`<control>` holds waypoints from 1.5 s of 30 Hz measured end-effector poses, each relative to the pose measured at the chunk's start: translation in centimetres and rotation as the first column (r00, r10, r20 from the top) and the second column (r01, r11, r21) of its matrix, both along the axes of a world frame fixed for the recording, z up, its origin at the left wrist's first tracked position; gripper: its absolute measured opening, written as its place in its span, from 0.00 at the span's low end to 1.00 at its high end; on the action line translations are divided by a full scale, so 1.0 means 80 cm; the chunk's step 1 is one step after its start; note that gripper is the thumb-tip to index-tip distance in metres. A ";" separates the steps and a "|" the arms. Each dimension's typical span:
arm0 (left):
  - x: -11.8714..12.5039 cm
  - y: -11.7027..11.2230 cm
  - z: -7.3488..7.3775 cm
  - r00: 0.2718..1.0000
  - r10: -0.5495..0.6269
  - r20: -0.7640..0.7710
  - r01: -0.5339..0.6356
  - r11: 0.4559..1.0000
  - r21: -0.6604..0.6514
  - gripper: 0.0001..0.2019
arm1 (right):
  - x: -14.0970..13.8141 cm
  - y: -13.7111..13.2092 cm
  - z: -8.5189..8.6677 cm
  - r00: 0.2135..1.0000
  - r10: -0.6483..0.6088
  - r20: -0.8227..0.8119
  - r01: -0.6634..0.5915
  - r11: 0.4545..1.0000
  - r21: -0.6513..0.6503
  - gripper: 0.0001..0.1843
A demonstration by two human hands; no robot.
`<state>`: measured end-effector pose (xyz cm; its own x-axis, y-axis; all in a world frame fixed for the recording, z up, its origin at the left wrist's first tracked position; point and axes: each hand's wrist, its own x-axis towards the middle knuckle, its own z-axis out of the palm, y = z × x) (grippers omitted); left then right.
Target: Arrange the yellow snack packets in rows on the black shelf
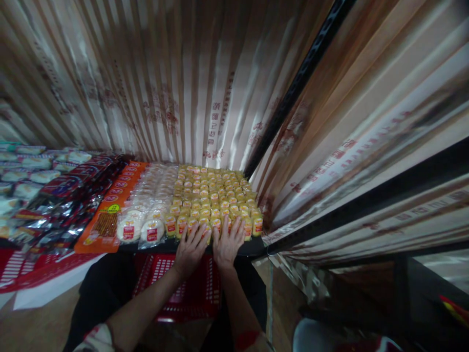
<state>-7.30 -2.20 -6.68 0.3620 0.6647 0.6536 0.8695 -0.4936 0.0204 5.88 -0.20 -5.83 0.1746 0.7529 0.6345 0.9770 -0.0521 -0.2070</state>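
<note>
Rows of small yellow packaged snacks (212, 195) fill the right part of a dark shelf (252, 248). My left hand (190, 249) lies flat, fingers spread, on the front row of these packs. My right hand (229, 240) lies beside it, fingers also spread, pressing against the front packs at the shelf edge. Neither hand grips anything. To the left of the yellow packs stand round white packs with red labels (141, 227).
An orange packet of sticks (104, 222) and dark shiny bags (69, 200) lie further left on the shelf. A red plastic basket (190, 288) sits on the floor below my arms. Striped printed curtain strips (183, 83) hang behind and to the right, with a black upright (296, 83).
</note>
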 end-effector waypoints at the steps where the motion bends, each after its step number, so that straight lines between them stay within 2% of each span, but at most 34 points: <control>1: 0.000 0.001 0.001 1.000 -0.003 -0.011 0.003 1.000 -0.018 0.19 | 0.000 0.001 -0.001 1.000 -0.002 0.004 0.002 1.000 0.006 0.29; 8: -0.002 0.001 -0.002 0.998 0.010 -0.061 -0.016 0.995 -0.095 0.22 | 0.000 0.002 -0.001 1.000 0.007 -0.003 -0.007 1.000 0.014 0.29; 13: -0.003 0.001 -0.009 0.999 0.032 -0.027 -0.033 0.999 -0.030 0.22 | 0.000 -0.003 0.001 1.000 0.027 0.009 -0.027 0.997 0.079 0.28; 20: -0.005 -0.006 -0.016 0.999 0.041 0.011 -0.041 0.999 0.019 0.22 | -0.009 -0.028 -0.005 0.986 0.168 0.002 -0.167 0.980 0.109 0.25; 25: -0.004 -0.015 -0.012 0.995 0.087 0.048 -0.088 0.996 0.025 0.22 | -0.015 -0.048 -0.011 0.967 0.237 -0.093 -0.223 0.965 0.142 0.22; 29: -0.003 -0.020 -0.005 0.992 0.116 0.046 -0.117 0.993 0.031 0.21 | -0.019 -0.058 -0.014 0.956 0.262 -0.134 -0.250 0.963 0.097 0.19; 37: -0.004 -0.027 -0.001 0.993 0.041 0.109 -0.046 0.998 0.045 0.18 | -0.026 -0.063 -0.012 0.943 0.284 -0.175 -0.284 0.958 0.022 0.18; 45: 0.002 -0.028 -0.003 0.988 0.026 0.151 -0.035 0.998 0.055 0.17 | -0.026 -0.064 -0.011 0.936 0.290 -0.199 -0.282 0.957 0.070 0.17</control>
<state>-7.11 -4.45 -6.94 0.2370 0.6337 0.7364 0.8735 -0.4707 0.1239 3.81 -5.28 -6.70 0.0846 0.7652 0.6382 0.8857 0.2357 -0.4000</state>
